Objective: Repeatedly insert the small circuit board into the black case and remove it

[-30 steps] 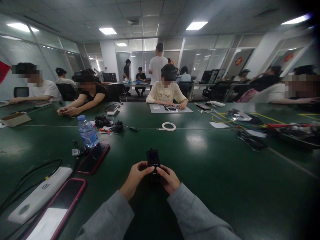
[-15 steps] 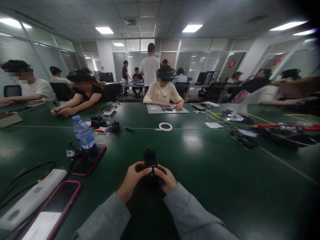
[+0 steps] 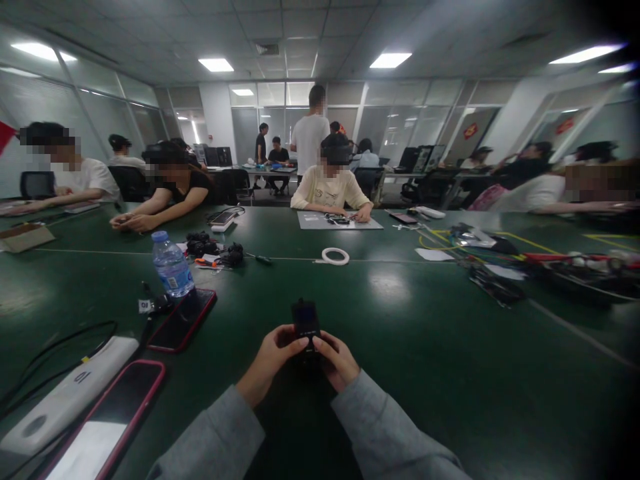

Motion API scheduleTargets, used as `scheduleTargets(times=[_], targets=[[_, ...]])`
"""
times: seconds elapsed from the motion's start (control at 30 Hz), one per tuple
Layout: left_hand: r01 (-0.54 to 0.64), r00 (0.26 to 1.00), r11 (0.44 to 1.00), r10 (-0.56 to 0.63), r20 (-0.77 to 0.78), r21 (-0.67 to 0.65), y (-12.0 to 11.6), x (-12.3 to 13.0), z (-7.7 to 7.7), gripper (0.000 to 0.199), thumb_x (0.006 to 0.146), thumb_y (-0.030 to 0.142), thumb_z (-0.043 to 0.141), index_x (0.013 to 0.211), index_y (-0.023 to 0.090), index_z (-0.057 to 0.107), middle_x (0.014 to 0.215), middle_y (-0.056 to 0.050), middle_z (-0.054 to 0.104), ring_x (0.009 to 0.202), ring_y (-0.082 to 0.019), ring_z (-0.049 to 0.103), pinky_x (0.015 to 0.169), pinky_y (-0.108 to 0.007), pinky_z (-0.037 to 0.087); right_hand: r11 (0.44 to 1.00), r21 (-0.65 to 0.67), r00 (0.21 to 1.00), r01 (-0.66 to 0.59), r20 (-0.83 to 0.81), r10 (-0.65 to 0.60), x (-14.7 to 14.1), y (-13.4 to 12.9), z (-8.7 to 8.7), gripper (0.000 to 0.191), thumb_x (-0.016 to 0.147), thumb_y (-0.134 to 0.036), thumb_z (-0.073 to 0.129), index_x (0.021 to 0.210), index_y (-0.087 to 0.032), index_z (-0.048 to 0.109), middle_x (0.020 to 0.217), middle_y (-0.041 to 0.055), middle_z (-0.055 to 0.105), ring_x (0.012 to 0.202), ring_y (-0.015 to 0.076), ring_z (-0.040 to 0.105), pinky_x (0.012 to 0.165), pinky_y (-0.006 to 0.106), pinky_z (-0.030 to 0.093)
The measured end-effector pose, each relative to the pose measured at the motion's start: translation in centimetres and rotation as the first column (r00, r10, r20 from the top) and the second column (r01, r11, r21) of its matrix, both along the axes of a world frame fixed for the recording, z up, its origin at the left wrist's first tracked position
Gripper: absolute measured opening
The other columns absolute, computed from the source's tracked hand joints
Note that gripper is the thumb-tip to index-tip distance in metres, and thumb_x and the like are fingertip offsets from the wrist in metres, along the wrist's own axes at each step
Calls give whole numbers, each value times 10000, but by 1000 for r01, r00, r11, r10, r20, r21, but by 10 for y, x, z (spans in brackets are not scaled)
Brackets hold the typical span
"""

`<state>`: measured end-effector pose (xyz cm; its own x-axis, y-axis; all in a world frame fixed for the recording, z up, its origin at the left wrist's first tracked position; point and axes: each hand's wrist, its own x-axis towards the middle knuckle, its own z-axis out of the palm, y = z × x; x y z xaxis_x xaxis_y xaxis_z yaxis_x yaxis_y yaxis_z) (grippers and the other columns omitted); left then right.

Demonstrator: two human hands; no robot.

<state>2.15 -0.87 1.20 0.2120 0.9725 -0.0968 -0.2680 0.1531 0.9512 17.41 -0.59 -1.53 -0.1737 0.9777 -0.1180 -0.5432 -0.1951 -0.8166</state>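
A small black handheld device (image 3: 307, 321) with a dark screen and buttons below it is held upright over the green table (image 3: 400, 360). My left hand (image 3: 275, 357) grips its left side, the thumb lying on the button area. From the other side my right hand (image 3: 339, 357) holds it too, its thumb tip close beside the left one. The fingers behind the device are hidden. What the screen shows is too dark to read.
To the left are a water bottle (image 3: 173, 267), a red-edged phone (image 3: 185, 320), a second phone (image 3: 107, 417) and a white power bank (image 3: 70, 390). A white coil (image 3: 335, 256) lies ahead; cables (image 3: 495, 283) spread right. Several people sit around the table.
The whole view has shifted slightly, so things appear a little farther right. Both hands keep their hold on the device, with the thumbs still at its buttons.
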Motion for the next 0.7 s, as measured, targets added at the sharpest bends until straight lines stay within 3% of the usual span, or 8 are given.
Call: scheduleTargets(times=[0.17,0.3,0.47,0.7], targets=[[9,994,999,-6,108,-34,2,2,-6,452,666,387,710,1042,163,600,1115,-116,609,1053,-236,552,948,-372,366,997,-65,998,-42,-57,38,0,-2,0,399,606,-363,790,888,-117,651,811,69,644,717,165,603,661,258,461],[48,964,983,1,266,-176,8,6,-12,578,720,618,530,1070,162,589,1107,-122,613,1052,-248,554,914,-381,396,996,-51,996,-80,-30,78,-1,-4,0,426,618,-374,782,920,-105,648,825,84,643,725,173,607,668,268,465],[133,899,946,12,439,-297,8,13,-12,769,682,773,348,1047,149,609,1062,-123,632,1063,-265,549,906,-383,409,990,43,985,-133,119,127,-6,-2,-1,484,637,-437,760,953,-92,635,921,114,630,842,213,606,766,317,455],[110,841,930,101,532,-350,3,13,-16,675,694,736,406,961,148,601,948,-104,649,1009,-257,578,898,-391,419,981,166,914,-97,404,22,-18,-8,-5,498,712,-518,668,1015,-133,575,1021,106,601,983,234,561,889,370,432]])
